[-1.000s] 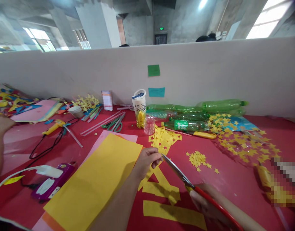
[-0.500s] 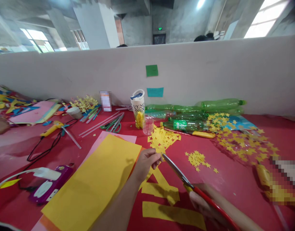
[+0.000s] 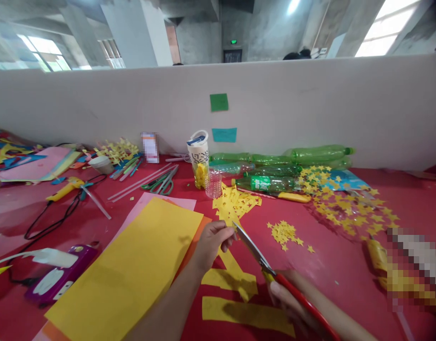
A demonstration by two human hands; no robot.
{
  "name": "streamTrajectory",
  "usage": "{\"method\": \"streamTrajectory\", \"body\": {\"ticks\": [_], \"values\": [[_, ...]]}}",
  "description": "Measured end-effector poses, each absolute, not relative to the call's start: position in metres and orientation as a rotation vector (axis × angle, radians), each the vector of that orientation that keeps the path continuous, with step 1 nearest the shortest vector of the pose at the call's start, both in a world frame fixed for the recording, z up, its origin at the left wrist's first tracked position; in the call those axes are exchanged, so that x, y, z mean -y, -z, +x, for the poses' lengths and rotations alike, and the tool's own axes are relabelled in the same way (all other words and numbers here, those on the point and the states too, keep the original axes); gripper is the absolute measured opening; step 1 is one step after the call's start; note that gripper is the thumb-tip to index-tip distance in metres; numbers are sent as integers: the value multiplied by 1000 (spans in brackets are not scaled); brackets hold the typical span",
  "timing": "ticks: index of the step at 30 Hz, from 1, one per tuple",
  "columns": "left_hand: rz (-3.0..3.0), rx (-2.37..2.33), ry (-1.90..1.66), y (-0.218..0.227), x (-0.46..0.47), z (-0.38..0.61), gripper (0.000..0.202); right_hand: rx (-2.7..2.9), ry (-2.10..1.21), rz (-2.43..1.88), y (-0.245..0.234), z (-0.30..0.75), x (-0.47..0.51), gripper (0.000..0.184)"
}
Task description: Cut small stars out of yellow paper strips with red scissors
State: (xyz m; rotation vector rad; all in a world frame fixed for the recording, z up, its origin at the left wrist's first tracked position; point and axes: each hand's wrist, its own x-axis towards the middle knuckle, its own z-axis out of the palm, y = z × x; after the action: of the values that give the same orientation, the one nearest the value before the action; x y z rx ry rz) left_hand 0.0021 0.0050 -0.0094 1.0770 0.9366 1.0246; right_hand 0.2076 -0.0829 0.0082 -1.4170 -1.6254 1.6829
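Note:
My right hand [image 3: 289, 293] is wrapped round the red and yellow handles of a pair of scissors [image 3: 253, 248]. The blades point up and left, their tips close to the fingertips of my left hand [image 3: 218, 239]. Those left fingers are pinched together; whatever they hold is too small or hidden to make out. Beneath and in front of the hands lie yellow strips [image 3: 246, 312] on the red tablecloth. Just beyond them is a heap of yellow offcuts with star-shaped holes [image 3: 235, 201]. Small cut yellow stars [image 3: 284, 233] form a pile to the right.
Yellow sheets [image 3: 132, 265] lie on the left, beside a purple power strip [image 3: 58, 274] and a glue gun [image 3: 67, 188]. At the back stand a printed cup [image 3: 198, 161] and green bottles [image 3: 267, 183]. More stars [image 3: 356, 203] spread at right. A white partition [image 3: 292, 104] closes the far edge.
The whole view has shifted slightly, so things appear a little further left. The scissors and both hands keep nearly the same pose. At the far left, another person's arm has mostly left the view.

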Motion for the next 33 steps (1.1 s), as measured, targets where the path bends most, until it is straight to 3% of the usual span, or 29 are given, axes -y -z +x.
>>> {"method": "streamTrajectory", "body": {"ticks": [11,33], "values": [[994,-932,-1088,12,1,10,23,1489,-1793,-1500,-17,205,85,64],[1023,-915,-1057,10,-1,6,20,1598,-1812,-1610,-14,214,77,41]]}}
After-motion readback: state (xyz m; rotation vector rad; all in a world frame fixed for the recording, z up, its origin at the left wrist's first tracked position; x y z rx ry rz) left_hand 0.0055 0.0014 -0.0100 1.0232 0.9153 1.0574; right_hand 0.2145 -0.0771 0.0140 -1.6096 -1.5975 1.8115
